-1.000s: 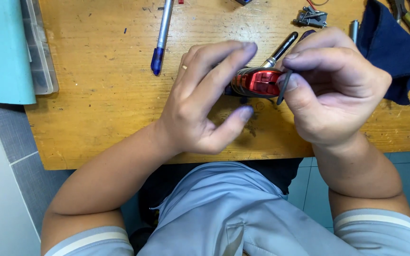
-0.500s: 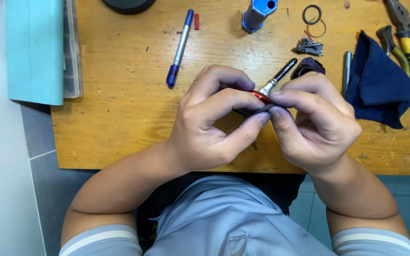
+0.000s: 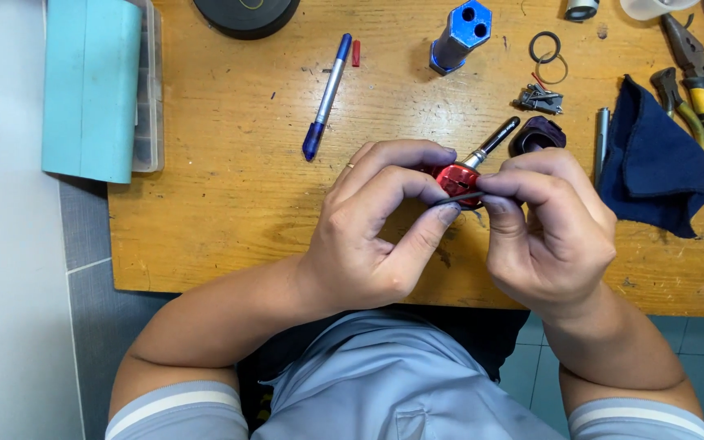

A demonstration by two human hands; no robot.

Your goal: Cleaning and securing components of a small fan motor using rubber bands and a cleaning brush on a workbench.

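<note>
Left hand [image 3: 368, 236] pinches the small red part [image 3: 455, 178] while right hand [image 3: 547, 232] grips a thin black ring [image 3: 456, 198] against it, mid-fitting; seating it looks to need careful fingertip pressure.

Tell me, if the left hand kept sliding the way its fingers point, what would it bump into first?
The left hand points right, toward the small red part it already pinches. Just beyond that it would probably meet the right hand, whose fingers touch the same part.
</note>
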